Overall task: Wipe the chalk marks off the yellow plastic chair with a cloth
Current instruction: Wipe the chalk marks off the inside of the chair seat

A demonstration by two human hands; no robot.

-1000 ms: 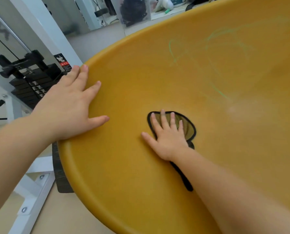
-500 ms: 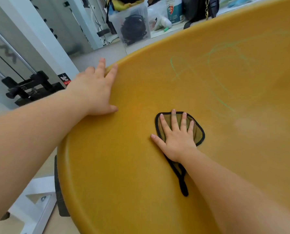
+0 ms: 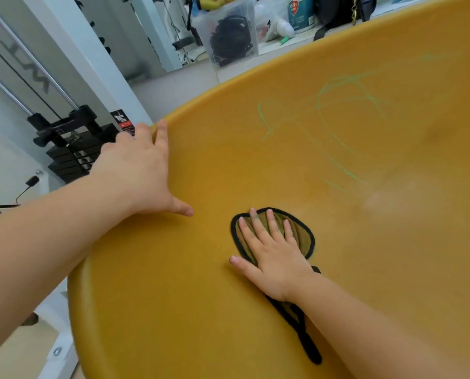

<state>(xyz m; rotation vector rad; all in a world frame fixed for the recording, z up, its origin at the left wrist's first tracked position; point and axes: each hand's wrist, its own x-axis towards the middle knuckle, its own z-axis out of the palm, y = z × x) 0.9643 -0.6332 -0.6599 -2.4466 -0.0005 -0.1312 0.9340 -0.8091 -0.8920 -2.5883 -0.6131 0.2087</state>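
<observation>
Hands both flat: right hand (image 3: 272, 255) presses cloth (image 3: 299, 233) on chair (image 3: 173, 296), left hand (image 3: 135, 173) braces its rim. Chalk marks (image 3: 320, 110) look largely unwiped.

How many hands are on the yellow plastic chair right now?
2. The left hand rests on the yellow plastic chair's left rim; the right hand presses the black-edged olive cloth flat against its inner surface. Neither is hidden.
</observation>
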